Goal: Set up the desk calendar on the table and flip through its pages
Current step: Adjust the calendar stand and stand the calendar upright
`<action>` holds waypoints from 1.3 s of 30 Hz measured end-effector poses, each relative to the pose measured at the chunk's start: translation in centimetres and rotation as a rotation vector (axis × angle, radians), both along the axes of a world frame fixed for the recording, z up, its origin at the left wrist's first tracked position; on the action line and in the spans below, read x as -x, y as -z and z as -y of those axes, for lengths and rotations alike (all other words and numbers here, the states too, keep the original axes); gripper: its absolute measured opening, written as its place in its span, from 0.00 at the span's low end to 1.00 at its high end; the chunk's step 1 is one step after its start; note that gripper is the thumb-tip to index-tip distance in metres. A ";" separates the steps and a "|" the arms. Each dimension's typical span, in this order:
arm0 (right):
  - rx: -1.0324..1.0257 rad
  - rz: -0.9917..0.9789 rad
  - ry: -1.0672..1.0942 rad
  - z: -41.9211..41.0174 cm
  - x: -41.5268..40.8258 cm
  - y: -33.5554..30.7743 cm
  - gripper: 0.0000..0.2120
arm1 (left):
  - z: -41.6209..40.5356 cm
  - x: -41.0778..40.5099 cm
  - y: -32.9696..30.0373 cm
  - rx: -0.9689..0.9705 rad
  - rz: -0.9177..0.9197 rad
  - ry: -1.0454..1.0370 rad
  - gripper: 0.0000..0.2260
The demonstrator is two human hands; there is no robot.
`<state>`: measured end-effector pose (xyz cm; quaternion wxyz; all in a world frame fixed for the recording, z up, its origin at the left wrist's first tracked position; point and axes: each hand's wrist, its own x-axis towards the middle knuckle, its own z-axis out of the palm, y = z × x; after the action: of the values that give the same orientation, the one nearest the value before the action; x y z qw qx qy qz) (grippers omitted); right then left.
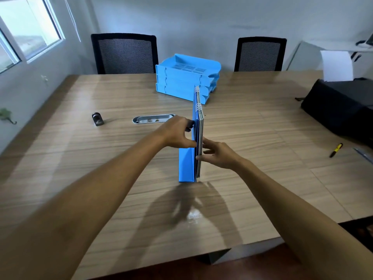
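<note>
The left hand (pixel 177 134) and right hand (pixel 220 154) pinch the blue calendar (pixel 193 138) from opposite sides, edge-on above the table (pixel 101 158).

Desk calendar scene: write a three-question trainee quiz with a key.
1. True or false: the calendar lies flat on the table.
2. Which hand touches its blue cover side?
3. What stands behind it: A) blue trays, B) a lamp, C) a mug?

Key:
1. False; it stands on edge, held between both hands.
2. The left hand; the right hand is on the page side.
3. A, the blue trays.
</note>
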<state>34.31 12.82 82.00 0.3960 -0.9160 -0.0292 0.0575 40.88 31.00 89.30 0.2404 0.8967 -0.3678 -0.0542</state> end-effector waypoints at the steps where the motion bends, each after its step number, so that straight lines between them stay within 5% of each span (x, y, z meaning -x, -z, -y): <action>1: 0.021 0.012 -0.002 0.0 -0.1 0.1 0.37 | 0.0 0.1 0.1 0.018 -0.001 -0.007 0.26; 6: 0.126 0.065 0.061 -0.4 -0.3 0.7 0.37 | 0.3 0.9 0.8 0.137 -0.039 -0.060 0.16; 18: 0.106 0.226 0.164 -1.6 0.5 0.6 0.44 | 0.7 1.2 0.6 0.150 -0.177 -0.043 0.21; 32: -0.025 0.185 0.269 -3.3 0.5 0.3 0.39 | 0.3 1.3 0.7 0.115 -0.076 -0.055 0.17; 36: -0.036 0.206 0.276 -3.7 0.1 0.4 0.31 | 0.5 1.3 2.1 0.145 -0.079 -0.151 0.30; 39: -0.013 0.221 0.242 -3.9 -0.2 0.3 0.27 | 0.7 1.5 2.5 0.176 -0.139 -0.190 0.24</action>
<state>34.56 16.71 81.70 0.4006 -0.9109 0.0377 -0.0919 39.38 30.30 86.84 0.3472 0.8969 -0.2670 -0.0605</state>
